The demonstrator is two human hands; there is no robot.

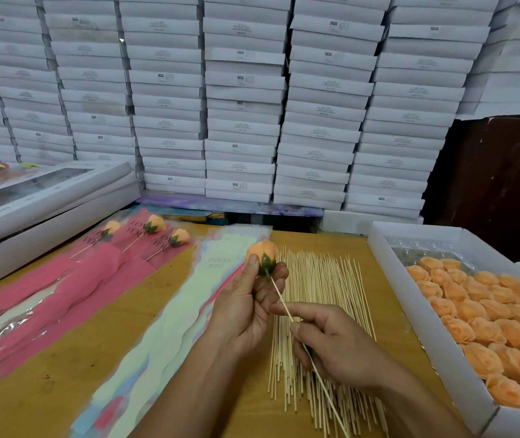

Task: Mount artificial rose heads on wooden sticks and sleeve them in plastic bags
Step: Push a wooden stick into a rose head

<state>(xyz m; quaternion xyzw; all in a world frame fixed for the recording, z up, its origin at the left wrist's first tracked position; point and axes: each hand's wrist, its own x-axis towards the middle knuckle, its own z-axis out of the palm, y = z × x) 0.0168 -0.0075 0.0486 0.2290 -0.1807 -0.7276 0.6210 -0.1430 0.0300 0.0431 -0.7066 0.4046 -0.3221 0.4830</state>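
Sticks [322, 327] lie in a loose heap on the wooden table [72, 349], directly under both hands. The left hand [246, 298] pinches an orange rose head [260, 251] by its green base, while the right hand [331, 339] grips one stick [284, 306] whose tip meets that base. Just right, a white tray [410, 298] holds many loose orange rose heads [486, 320]. To the left lie a pale plastic sleeve [170, 330] and pink sleeves [72, 295] with three finished roses [154, 224]. Stacked white boxes [243, 99] wall the back.
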